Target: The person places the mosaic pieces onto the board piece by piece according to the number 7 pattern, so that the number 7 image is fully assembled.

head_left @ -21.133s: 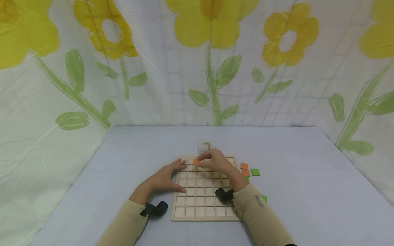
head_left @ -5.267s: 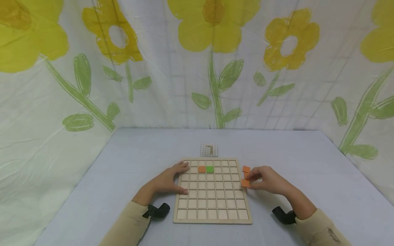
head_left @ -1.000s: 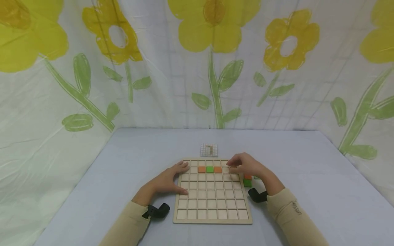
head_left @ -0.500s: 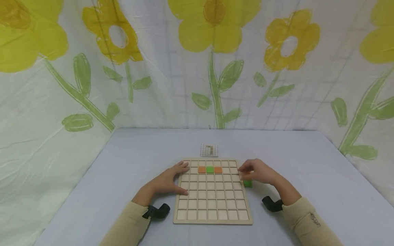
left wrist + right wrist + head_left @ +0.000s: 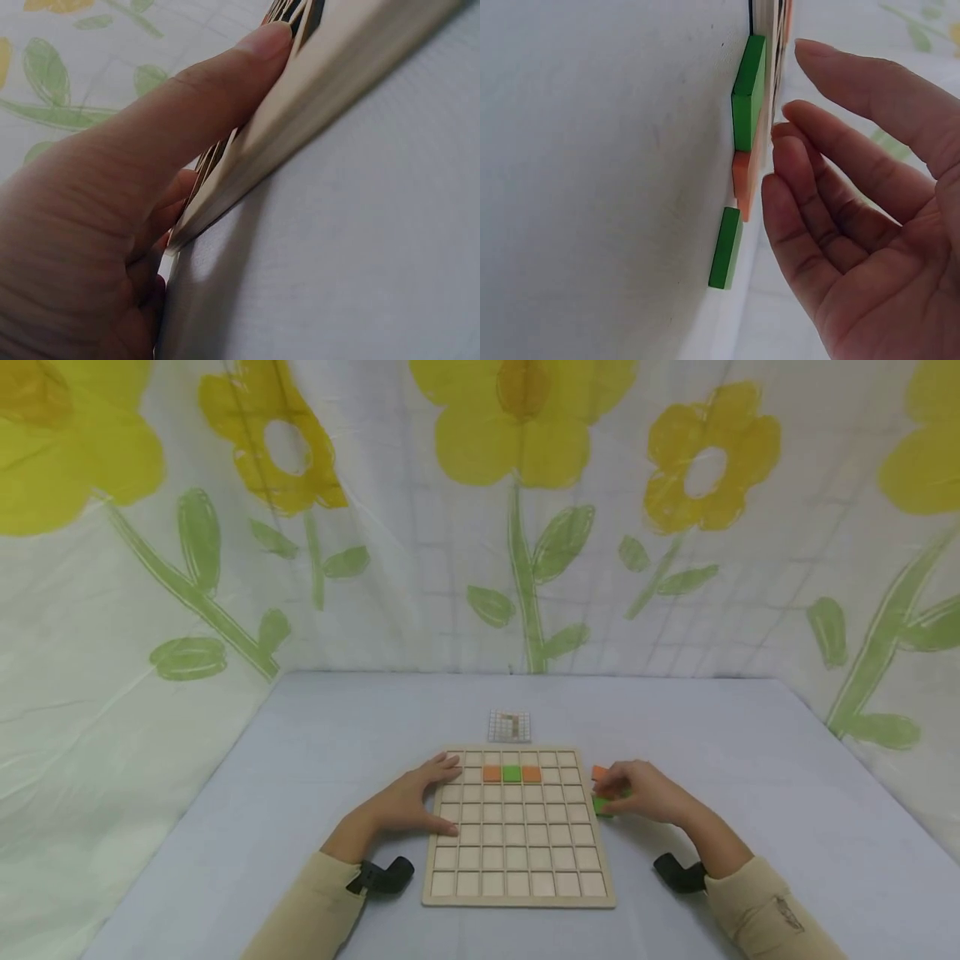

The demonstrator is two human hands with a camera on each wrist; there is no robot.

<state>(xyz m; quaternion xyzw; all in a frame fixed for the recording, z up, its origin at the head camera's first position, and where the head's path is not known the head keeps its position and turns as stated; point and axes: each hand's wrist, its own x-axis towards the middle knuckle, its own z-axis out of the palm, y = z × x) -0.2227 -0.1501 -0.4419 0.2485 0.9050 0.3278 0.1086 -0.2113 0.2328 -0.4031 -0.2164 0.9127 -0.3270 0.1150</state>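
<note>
My left hand [image 5: 408, 795] rests on the left edge of a wooden grid board [image 5: 517, 902], thumb and fingers spread. In the left wrist view its thumb [image 5: 217, 86] lies straight over the board's rim. Beside the board's right edge, my right hand [image 5: 641, 792] hovers with loosely bent fingers above loose square tiles. The right wrist view shows nothing between its fingertips and a gap to a green tile [image 5: 750, 90], an orange tile [image 5: 742, 176] and another green tile [image 5: 725, 249]. One orange tile [image 5: 598, 772] peeks out beyond the fingers in the head view.
In the board's second row sit an orange tile [image 5: 492, 773], a green tile [image 5: 512, 773] and an orange tile [image 5: 531, 774], side by side. Behind the board lies a small grid card [image 5: 509, 726] with a printed pattern. A flowered curtain [image 5: 465, 635] hangs behind the table.
A green tile and a second orange tile have joined the first orange one in the row. Within the last second my right hand has moved right, off the board. The left hand stays put.
</note>
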